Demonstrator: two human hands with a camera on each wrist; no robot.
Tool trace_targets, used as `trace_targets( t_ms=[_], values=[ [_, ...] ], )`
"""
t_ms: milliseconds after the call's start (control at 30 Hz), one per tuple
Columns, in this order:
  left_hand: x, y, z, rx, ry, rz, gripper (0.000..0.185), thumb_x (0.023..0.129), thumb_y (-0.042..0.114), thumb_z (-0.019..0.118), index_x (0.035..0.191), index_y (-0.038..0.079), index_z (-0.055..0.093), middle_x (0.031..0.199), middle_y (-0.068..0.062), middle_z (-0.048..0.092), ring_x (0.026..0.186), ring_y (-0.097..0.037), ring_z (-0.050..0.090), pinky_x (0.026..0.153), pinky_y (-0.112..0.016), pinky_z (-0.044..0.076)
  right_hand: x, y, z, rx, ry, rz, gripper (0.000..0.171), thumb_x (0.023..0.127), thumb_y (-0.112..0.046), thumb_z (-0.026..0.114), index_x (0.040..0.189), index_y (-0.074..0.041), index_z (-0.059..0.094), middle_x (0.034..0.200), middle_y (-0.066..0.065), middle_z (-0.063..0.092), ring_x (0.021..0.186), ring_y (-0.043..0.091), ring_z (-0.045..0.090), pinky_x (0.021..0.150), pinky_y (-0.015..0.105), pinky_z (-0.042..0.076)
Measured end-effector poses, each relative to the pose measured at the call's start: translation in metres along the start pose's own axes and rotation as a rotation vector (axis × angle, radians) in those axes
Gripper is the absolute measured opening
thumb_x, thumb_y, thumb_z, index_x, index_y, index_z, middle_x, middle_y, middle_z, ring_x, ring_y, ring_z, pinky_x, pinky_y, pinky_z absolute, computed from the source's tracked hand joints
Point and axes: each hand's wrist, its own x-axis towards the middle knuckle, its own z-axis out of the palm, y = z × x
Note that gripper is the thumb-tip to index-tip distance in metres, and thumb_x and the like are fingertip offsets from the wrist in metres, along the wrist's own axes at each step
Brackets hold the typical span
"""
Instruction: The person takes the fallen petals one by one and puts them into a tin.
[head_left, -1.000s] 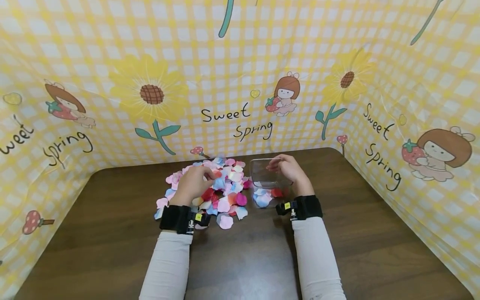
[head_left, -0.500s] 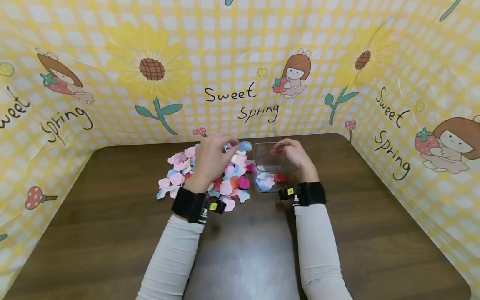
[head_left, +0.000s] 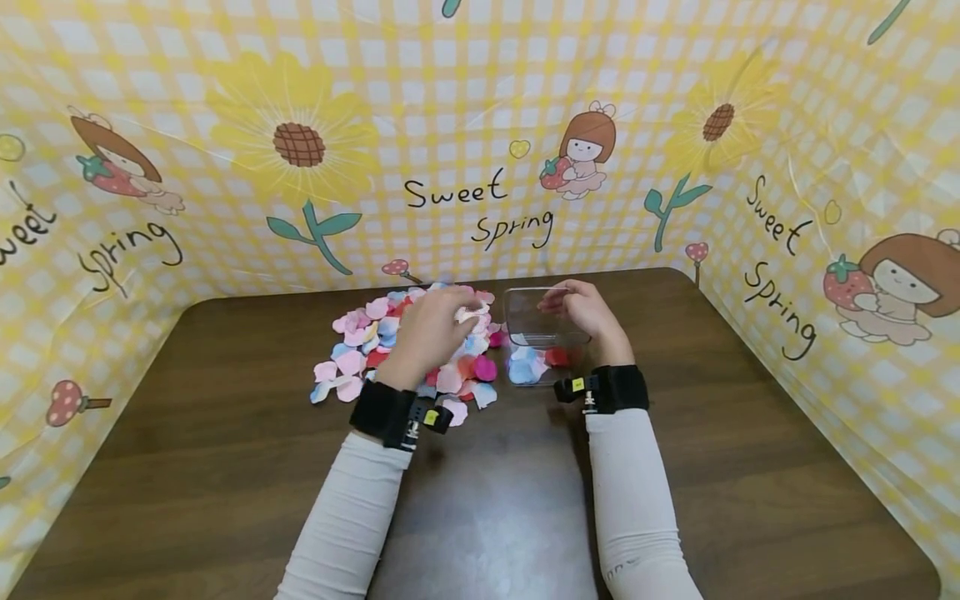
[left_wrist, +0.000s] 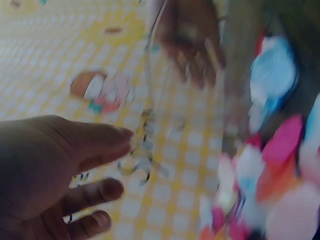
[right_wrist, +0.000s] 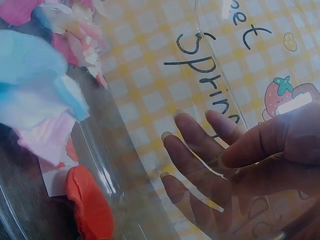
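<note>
A spread of pink, blue, white and red artificial petals (head_left: 350, 363) lies on the table. Above it is my left hand (head_left: 433, 329), thumb and fingers apart; in the left wrist view nothing shows between thumb (left_wrist: 100, 142) and fingers. To its right stands a clear plastic box (head_left: 547, 342) with a few petals in it, including a blue-white one (head_left: 527, 364) and a red one (head_left: 557, 357). My right hand (head_left: 588, 312) is at the box's far right side. Its relaxed fingers (right_wrist: 192, 140) show through the clear wall; whether they press on it is hard to tell.
A dark wooden table (head_left: 225, 467) lies under everything. Yellow-and-white checked cloth (head_left: 450, 100) printed with flowers and figures stands behind the table and along both sides. The box sits close beside the right edge of the petal spread.
My left hand has moved right and away from me over the petals, with its fingers now spread apart. The right hand stays at the box. The head view has tilted a little.
</note>
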Motion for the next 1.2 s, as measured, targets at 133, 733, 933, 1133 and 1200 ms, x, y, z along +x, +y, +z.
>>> trace_targets(
  t_ms=[133,733,933,1133,1200],
  values=[
    [-0.004,-0.021,-0.006,0.03,-0.069,-0.138,0.022,0.095,0.017,0.073,0.115,0.012,0.077,0.12,-0.007,0.071,0.099,-0.028,0.065,0.073,-0.046,0.053,0.0,-0.001,0.001,-0.012,0.005,-0.006,0.045,0.094,0.006,0.026,0.128,0.012,0.055,0.129,0.034,0.061,0.123,0.045,0.061,0.094,0.04,0.044],
    [-0.007,-0.035,0.02,0.074,-0.383,-0.235,0.035,0.085,0.021,0.084,0.116,0.01,0.075,0.109,-0.005,0.068,0.096,-0.025,0.061,0.087,-0.05,0.049,-0.001,0.002,0.0,-0.039,0.02,-0.005,0.042,0.096,0.003,0.027,0.124,0.008,0.058,0.125,0.028,0.065,0.12,0.04,0.063,0.102,0.05,0.046],
    [-0.008,-0.04,0.017,0.068,-0.289,-0.217,0.017,0.093,0.017,0.075,0.109,0.01,0.077,0.104,-0.007,0.071,0.093,-0.027,0.062,0.086,-0.049,0.049,0.0,0.003,0.0,-0.03,0.022,0.002,0.042,0.096,0.003,0.027,0.124,0.008,0.058,0.126,0.029,0.065,0.121,0.041,0.063,0.1,0.049,0.045],
    [-0.009,-0.044,0.001,0.041,-0.153,-0.218,0.018,0.096,0.016,0.072,0.111,0.01,0.079,0.105,-0.007,0.075,0.098,-0.028,0.066,0.08,-0.047,0.052,0.0,0.002,0.0,-0.024,0.019,-0.012,0.042,0.096,0.004,0.026,0.123,0.01,0.058,0.126,0.031,0.064,0.12,0.043,0.063,0.095,0.047,0.044],
    [-0.009,-0.041,-0.006,0.041,-0.091,-0.201,0.018,0.096,0.017,0.073,0.111,0.01,0.08,0.105,-0.007,0.076,0.097,-0.028,0.067,0.075,-0.045,0.052,-0.001,0.002,0.0,-0.033,0.019,-0.014,0.042,0.096,0.003,0.027,0.123,0.009,0.058,0.125,0.03,0.065,0.12,0.042,0.063,0.094,0.045,0.045]
  ],
)
